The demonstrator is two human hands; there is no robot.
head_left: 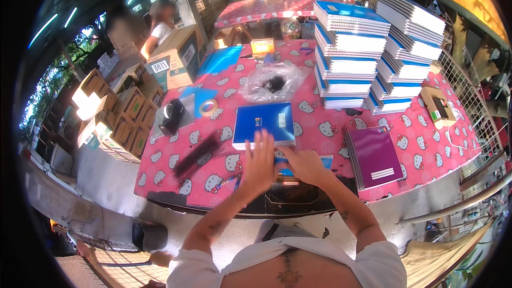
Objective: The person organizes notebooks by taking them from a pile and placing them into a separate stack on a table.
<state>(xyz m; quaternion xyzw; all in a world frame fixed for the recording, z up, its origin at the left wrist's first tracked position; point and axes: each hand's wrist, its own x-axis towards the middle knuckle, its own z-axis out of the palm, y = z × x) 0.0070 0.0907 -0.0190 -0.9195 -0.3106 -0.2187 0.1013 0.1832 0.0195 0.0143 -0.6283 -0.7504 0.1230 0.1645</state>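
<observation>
A blue spiral notebook lies on the pink patterned tablecloth in front of me. My left hand is flat, its fingers stretched over the notebook's near edge. Beside it, my right hand points leftward, thumb and fingers apart, above a blue sheet-like piece at the table's near edge. What lies beneath the right fingers is partly hidden. Directly below both hands is a dark box-like object. A purple spiral notebook rests to the right of my right hand.
Tall stacks of blue-covered notebooks stand at the back right. Crumpled clear plastic, a tape roll, a black tape dispenser-like object and a bundle of dark thin strips lie around. Cartons stand left; people work beyond.
</observation>
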